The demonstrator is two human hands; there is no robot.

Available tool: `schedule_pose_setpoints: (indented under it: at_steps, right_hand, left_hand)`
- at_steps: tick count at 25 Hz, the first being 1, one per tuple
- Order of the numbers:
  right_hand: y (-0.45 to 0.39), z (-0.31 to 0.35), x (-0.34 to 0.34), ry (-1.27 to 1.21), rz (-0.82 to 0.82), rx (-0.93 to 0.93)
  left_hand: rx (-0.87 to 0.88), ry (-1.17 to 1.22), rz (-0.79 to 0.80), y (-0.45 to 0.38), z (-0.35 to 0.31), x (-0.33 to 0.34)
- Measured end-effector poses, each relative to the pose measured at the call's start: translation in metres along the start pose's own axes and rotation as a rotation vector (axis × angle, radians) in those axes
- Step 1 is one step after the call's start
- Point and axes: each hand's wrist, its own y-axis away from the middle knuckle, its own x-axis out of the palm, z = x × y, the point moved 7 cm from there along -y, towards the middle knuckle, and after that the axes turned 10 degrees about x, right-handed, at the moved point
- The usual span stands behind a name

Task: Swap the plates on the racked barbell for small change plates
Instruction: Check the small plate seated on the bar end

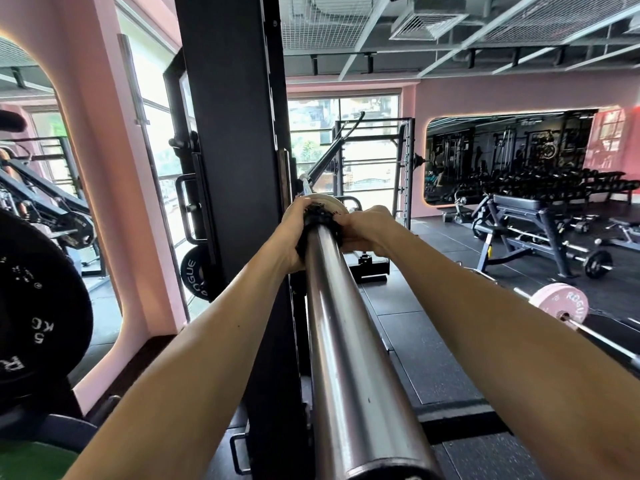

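Both hands (294, 233) (367, 230) grip collar (320, 220) on sleeve (346, 341).

- L hand (294, 233): at left side of bar sleeve (346, 341), fingers curled over black collar (317, 221), thumb side up.
- R hand (363, 230): opposite, at right side, fingers curled onto same collar, knuckles up.
- Both forearms bare, stretched fwd, converging from bottom corners of view.
- Wrists near straight, L slightly higher.
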Motion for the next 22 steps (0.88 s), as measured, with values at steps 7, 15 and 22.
schedule_pose_setpoints:
  at_steps: [7,15,22]
  right_hand:
    - [0.007,0.009,0.000,0.140,-0.081,-0.079]
    - [0.073,-0.043,0.001,0.542,0.000,-0.178]
    - [0.138,-0.215,0.012,0.953,0.174,0.044]
  left_hand:
    - [-0.004,-0.034,-0.011,-0.004,0.007,-0.009]
    - [0.229,-0.382,-0.064,0.038,0.031,-0.049]
    - [-0.069,-0.954,0.184,0.139,0.206,-0.115]
